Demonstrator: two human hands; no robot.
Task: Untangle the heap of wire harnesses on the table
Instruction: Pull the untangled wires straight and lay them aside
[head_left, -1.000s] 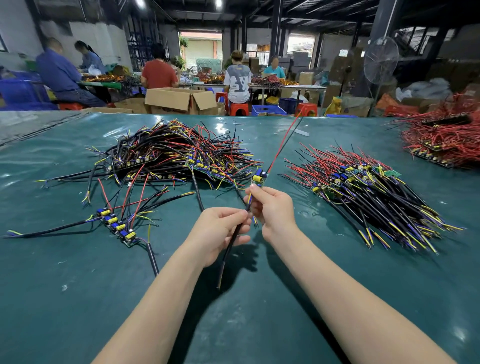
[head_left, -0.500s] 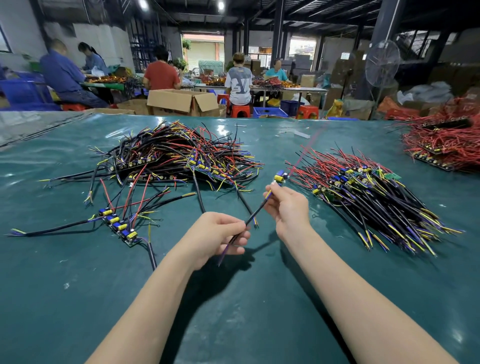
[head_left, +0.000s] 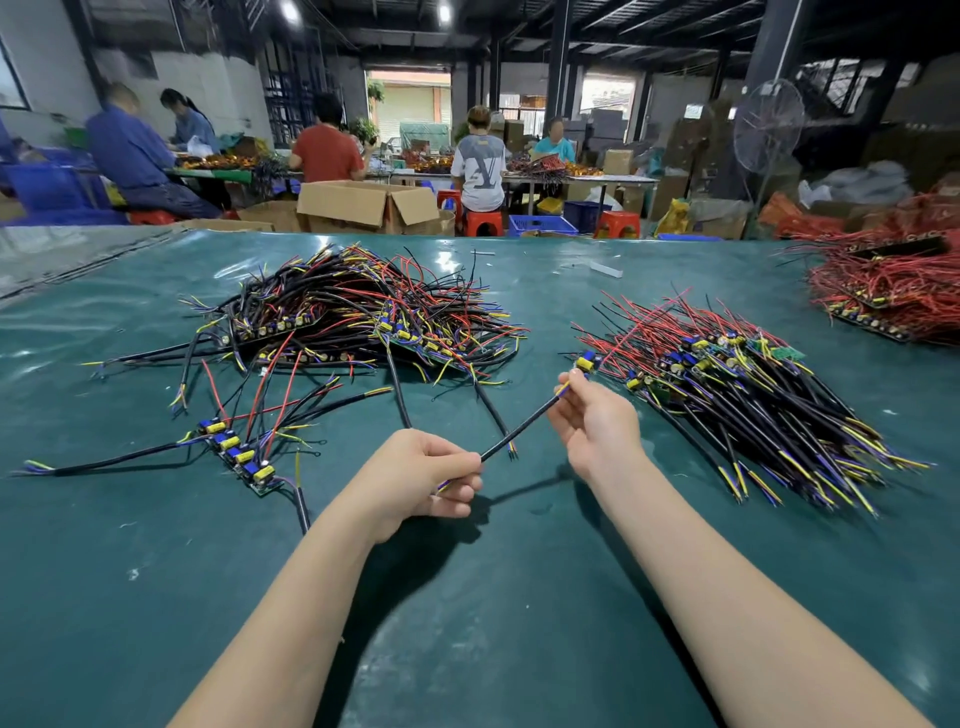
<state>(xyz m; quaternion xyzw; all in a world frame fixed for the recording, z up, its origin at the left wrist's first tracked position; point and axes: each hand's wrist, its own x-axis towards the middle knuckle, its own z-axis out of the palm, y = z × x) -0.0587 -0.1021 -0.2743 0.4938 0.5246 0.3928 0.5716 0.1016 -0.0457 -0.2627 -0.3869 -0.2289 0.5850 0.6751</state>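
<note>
Head view. One wire harness (head_left: 524, 426) is pulled out and held off the table (head_left: 467, 623), stretched between both hands, angled up to the right. The left hand (head_left: 415, 475) has its fingers curled, pinching the lower end where blue and yellow leads poke out. The right hand (head_left: 597, 421) pinches the upper end just below the small blue-and-yellow component module (head_left: 586, 362).

Step, as judged: a single harness is freed and being carried to the sorted pile (head_left: 753, 395), which lies just beside the right hand. The next move calls for laying it down parallel with that pile, module end up, then reaching back to the tangled heap (head_left: 363, 317), well to the left.

Harness: thin, stiff-looking black sheathed cable with bare coloured leads at its tip. Heap: matted black, red and yellow wires with small boards buried in it. A short strip of joined modules (head_left: 236, 449) lies loose in front of the heap. Table cover is glossy green sheet, slightly wrinkled. A red wire pile (head_left: 893, 291) sits far right.
</note>
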